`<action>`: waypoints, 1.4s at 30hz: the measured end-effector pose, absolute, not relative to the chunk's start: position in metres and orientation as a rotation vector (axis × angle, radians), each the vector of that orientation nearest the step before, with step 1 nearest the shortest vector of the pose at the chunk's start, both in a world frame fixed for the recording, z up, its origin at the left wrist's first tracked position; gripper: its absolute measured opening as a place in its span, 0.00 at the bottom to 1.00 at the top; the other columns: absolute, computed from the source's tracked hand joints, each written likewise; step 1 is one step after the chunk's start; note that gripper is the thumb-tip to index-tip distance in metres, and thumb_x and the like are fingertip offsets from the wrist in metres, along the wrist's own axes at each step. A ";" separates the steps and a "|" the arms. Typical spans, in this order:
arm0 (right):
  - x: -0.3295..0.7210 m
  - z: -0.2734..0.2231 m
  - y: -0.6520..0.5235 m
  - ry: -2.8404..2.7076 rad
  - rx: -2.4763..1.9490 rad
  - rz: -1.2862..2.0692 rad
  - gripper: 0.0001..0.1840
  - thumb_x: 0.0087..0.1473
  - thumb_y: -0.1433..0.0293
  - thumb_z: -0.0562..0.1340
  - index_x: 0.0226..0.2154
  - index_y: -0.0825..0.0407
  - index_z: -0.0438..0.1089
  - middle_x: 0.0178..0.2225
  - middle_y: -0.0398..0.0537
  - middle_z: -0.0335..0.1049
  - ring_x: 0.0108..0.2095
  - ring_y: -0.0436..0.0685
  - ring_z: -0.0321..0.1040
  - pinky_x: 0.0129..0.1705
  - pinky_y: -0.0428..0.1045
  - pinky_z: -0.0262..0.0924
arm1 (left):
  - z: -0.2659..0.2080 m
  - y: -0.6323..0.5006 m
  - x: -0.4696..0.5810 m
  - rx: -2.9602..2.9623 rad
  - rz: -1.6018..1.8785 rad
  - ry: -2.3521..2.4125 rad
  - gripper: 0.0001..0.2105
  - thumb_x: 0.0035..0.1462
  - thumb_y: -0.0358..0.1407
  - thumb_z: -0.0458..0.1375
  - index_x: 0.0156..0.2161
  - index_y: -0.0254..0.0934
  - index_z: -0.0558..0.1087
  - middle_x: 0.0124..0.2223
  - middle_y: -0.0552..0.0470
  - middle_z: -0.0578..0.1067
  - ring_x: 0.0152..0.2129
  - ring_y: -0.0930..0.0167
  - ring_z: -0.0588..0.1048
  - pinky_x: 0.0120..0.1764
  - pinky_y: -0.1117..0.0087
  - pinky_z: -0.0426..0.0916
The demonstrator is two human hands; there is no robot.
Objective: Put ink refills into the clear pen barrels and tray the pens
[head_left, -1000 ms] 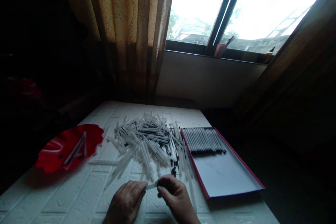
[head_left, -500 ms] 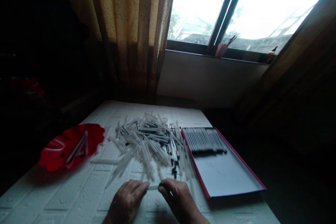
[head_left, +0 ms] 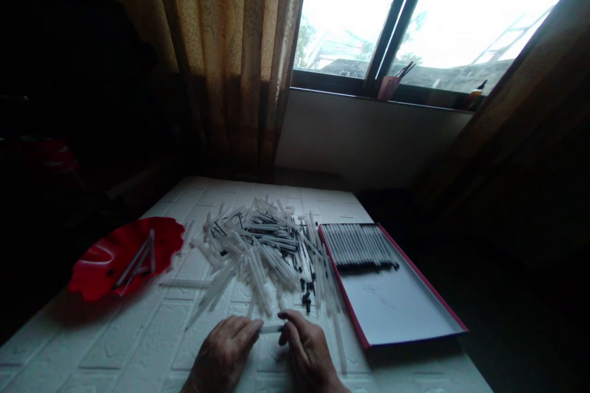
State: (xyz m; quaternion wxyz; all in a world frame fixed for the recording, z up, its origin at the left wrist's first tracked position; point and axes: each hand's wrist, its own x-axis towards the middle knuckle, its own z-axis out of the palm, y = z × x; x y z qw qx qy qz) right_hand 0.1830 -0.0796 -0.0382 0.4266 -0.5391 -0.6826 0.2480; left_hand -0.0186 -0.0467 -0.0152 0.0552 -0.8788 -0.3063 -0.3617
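My left hand (head_left: 225, 350) is closed around a clear pen barrel (head_left: 271, 330), which lies level just above the table's near part. At the barrel's right end, my right hand (head_left: 310, 347) pinches a dark tip with thumb and fingers, its index finger lifted a little. Most of the barrel's left part is hidden in my left hand. Beyond both hands spreads a pile of clear pen barrels (head_left: 258, 270), with dark refills (head_left: 271, 233) among them. Small black plugs (head_left: 306, 302) lie at the pile's right side.
To the right, a red-edged shallow box (head_left: 405, 313) holds a row of pens (head_left: 362, 245) with black ends. A red scalloped bowl (head_left: 92, 267) with a few pens stands on the left of the white brick-patterned table (head_left: 115, 344). Curtains and a window are behind.
My right hand has shifted its grip on the barrel's right end, its index finger lifting and the wrist turning slightly left. My left hand stays nearly still.
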 end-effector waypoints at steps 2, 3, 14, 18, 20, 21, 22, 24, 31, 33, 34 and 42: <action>0.184 -0.040 -0.081 -1.661 -1.269 0.646 0.16 0.64 0.61 0.52 0.46 0.53 0.67 0.29 0.47 0.76 0.26 0.52 0.73 0.29 0.42 0.63 | -0.017 -0.047 -0.019 -2.670 -1.090 -0.955 0.19 0.71 0.35 0.38 0.44 0.39 0.72 0.31 0.52 0.80 0.26 0.72 0.79 0.31 0.73 0.75; 0.184 -0.041 -0.082 -1.654 -1.244 0.643 0.15 0.63 0.62 0.54 0.46 0.53 0.67 0.31 0.48 0.76 0.26 0.52 0.72 0.29 0.42 0.63 | -0.018 -0.047 -0.018 -2.668 -1.088 -0.965 0.19 0.71 0.35 0.38 0.44 0.39 0.72 0.32 0.52 0.80 0.26 0.72 0.79 0.31 0.73 0.75; 0.184 -0.052 -0.079 -1.723 -1.418 0.564 0.20 0.62 0.64 0.52 0.21 0.51 0.64 0.18 0.42 0.65 0.20 0.50 0.64 0.24 0.43 0.53 | -0.021 -0.047 -0.016 -2.677 -1.047 -0.930 0.19 0.71 0.35 0.37 0.43 0.39 0.71 0.30 0.53 0.79 0.25 0.71 0.79 0.28 0.72 0.73; 0.183 -0.058 -0.076 -1.717 -1.438 0.552 0.26 0.63 0.61 0.50 0.16 0.51 0.61 0.14 0.40 0.60 0.17 0.49 0.60 0.21 0.43 0.48 | -0.023 -0.047 -0.016 -2.687 -1.040 -0.925 0.19 0.71 0.34 0.37 0.43 0.39 0.71 0.30 0.53 0.79 0.25 0.71 0.79 0.28 0.71 0.73; 0.183 -0.055 -0.076 -1.718 -1.430 0.565 0.25 0.64 0.61 0.50 0.17 0.51 0.63 0.15 0.40 0.61 0.17 0.49 0.61 0.21 0.43 0.49 | -0.022 -0.047 -0.016 -2.697 -1.038 -0.928 0.19 0.71 0.35 0.37 0.43 0.39 0.71 0.31 0.52 0.79 0.25 0.71 0.79 0.29 0.71 0.74; 0.184 -0.052 -0.077 -1.715 -1.415 0.585 0.23 0.64 0.62 0.50 0.21 0.51 0.66 0.16 0.41 0.63 0.19 0.50 0.63 0.22 0.43 0.51 | -0.022 -0.047 -0.016 -2.696 -1.039 -0.933 0.19 0.71 0.35 0.37 0.43 0.39 0.71 0.31 0.52 0.79 0.26 0.71 0.79 0.30 0.71 0.74; 0.184 -0.050 -0.078 -1.706 -1.392 0.610 0.19 0.63 0.63 0.51 0.26 0.52 0.69 0.19 0.42 0.66 0.20 0.50 0.64 0.23 0.42 0.53 | -0.022 -0.047 -0.017 -2.692 -1.042 -0.937 0.19 0.71 0.35 0.37 0.43 0.39 0.71 0.31 0.52 0.80 0.26 0.71 0.79 0.30 0.71 0.74; 0.185 -0.044 -0.080 -1.683 -1.326 0.659 0.11 0.60 0.65 0.54 0.37 0.52 0.69 0.25 0.44 0.71 0.22 0.50 0.66 0.25 0.42 0.57 | -0.021 -0.047 -0.017 -2.678 -1.050 -0.947 0.18 0.71 0.35 0.38 0.43 0.40 0.71 0.31 0.52 0.80 0.26 0.71 0.79 0.31 0.71 0.74; 0.189 -0.042 -0.082 -1.681 -1.296 0.665 0.07 0.57 0.69 0.57 0.30 0.52 0.69 0.26 0.45 0.71 0.26 0.52 0.68 0.29 0.42 0.59 | -0.021 -0.048 -0.017 -2.676 -1.036 -0.954 0.19 0.71 0.34 0.37 0.43 0.39 0.71 0.30 0.52 0.79 0.25 0.70 0.79 0.29 0.71 0.74; 0.189 -0.045 -0.082 -1.688 -1.328 0.664 0.12 0.59 0.66 0.55 0.26 0.51 0.68 0.23 0.43 0.69 0.24 0.51 0.66 0.28 0.42 0.57 | -0.020 -0.049 -0.016 -2.690 -1.038 -0.956 0.19 0.71 0.33 0.37 0.42 0.39 0.71 0.30 0.52 0.79 0.24 0.70 0.78 0.28 0.71 0.74; 0.189 -0.047 -0.082 -1.695 -1.346 0.660 0.16 0.60 0.65 0.55 0.24 0.51 0.67 0.21 0.42 0.67 0.23 0.51 0.65 0.26 0.42 0.56 | -0.020 -0.050 -0.016 -2.698 -1.039 -0.957 0.18 0.71 0.33 0.38 0.42 0.39 0.71 0.29 0.52 0.78 0.24 0.70 0.78 0.28 0.71 0.74; 0.187 -0.051 -0.078 -1.719 -1.382 0.640 0.25 0.65 0.61 0.48 0.19 0.51 0.62 0.17 0.40 0.61 0.20 0.49 0.60 0.24 0.43 0.51 | -0.019 -0.050 -0.016 -2.726 -1.052 -0.936 0.16 0.70 0.31 0.40 0.44 0.40 0.71 0.31 0.52 0.79 0.26 0.71 0.78 0.30 0.73 0.73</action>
